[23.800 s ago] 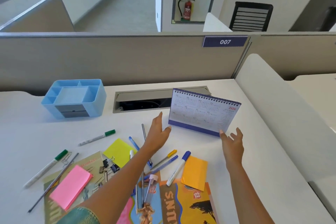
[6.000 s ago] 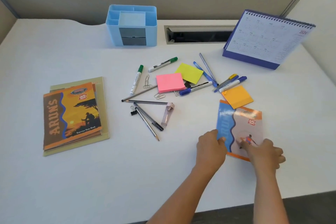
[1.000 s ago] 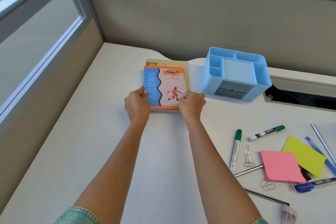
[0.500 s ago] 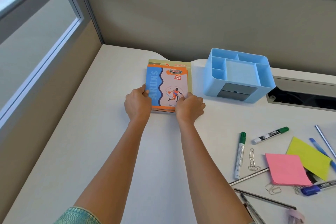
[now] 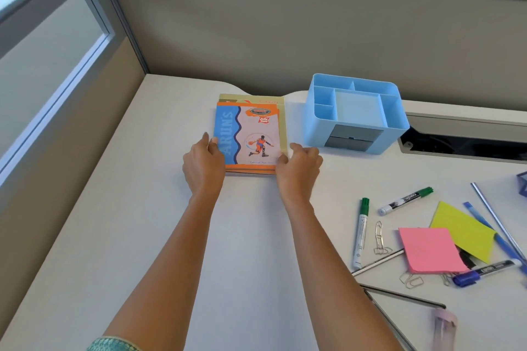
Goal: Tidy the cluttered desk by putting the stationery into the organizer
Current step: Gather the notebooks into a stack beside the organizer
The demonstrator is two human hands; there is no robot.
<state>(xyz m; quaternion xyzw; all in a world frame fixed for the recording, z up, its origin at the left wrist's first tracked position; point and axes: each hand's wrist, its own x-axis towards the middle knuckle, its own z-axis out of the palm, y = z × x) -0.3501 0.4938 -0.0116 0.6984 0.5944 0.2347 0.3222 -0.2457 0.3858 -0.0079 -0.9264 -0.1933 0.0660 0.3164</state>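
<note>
- Partition (image 5: 285, 31) stands along the far edge of the desk (image 5: 137, 208); a second panel with a window strip closes the left edge.
- Left hand (image 5: 203, 164): we note the thumb laid on the cover at the left edge of the notebook stack (image 5: 252, 134). The other fingers are curled against that edge, gripping it.
- Notebook stack lies flat near the far-left corner of the desk. An orange-and-blue cover is on top, and a larger tan book shows beneath along the far and right sides.
- Right hand (image 5: 299, 168): thumb tip on the stack's near-right corner, fingers loosely curled beside its right edge. We read this as a light pinch on the stack.
- Organizer (image 5: 353, 120), light blue with a grey drawer front, sits upright at the far edge, just right of the stack and not touching it.
- Cable slot (image 5: 467, 139) is recessed in the desk right of the organizer.
- Loose stationery lies toward the right edge, well apart from the organizer:
  - near green marker (image 5: 360, 236)
  - far green marker (image 5: 406, 201)
  - paper clip chain (image 5: 380, 238)
  - pink sticky pad (image 5: 429, 249), with a yellow sticky pad (image 5: 463, 229) just beside it on the right
  - blue-capped marker (image 5: 484, 272) at the pink pad's near corner
  - blue pen (image 5: 482, 222) along the yellow pad's right side
- Dark pencils (image 5: 399, 295) lie toward the near-right corner. A pinkish object at the bottom is too blurred for us to name.
</note>
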